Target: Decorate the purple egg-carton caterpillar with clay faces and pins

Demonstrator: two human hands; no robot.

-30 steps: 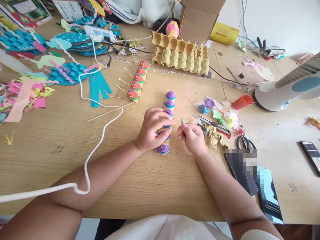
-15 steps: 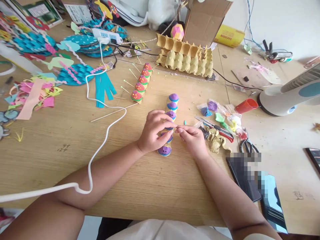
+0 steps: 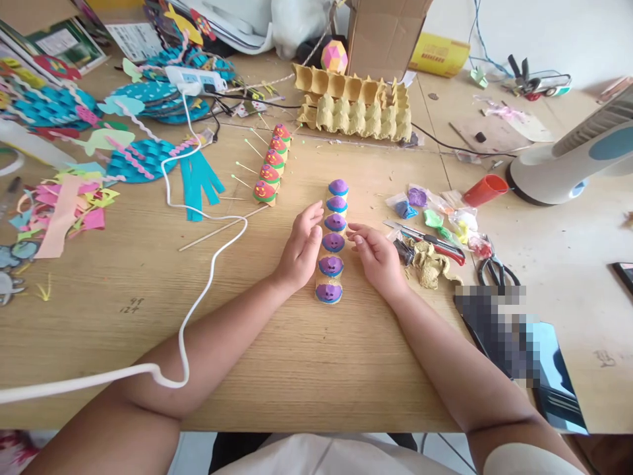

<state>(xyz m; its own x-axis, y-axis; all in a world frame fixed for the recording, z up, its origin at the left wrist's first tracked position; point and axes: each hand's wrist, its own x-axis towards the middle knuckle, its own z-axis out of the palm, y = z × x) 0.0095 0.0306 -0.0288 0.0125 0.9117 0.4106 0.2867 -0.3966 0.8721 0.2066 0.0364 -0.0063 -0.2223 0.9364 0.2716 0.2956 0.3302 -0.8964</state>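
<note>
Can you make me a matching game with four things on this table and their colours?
Things:
1. Bumpy strip between the left hand and the right hand
2. Farther bumpy strip
3. Scissors
4. Egg cartons

Colours:
A. Black handles
B. Red and green
C. Tan all over
D. Purple and blue

Right pairs: 1-D, 2-B, 3-A, 4-C.

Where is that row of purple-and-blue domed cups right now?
In the head view, the purple-and-blue row of domed cups is near the picture's centre, on the brown wooden table between the left hand and the right hand.
</note>
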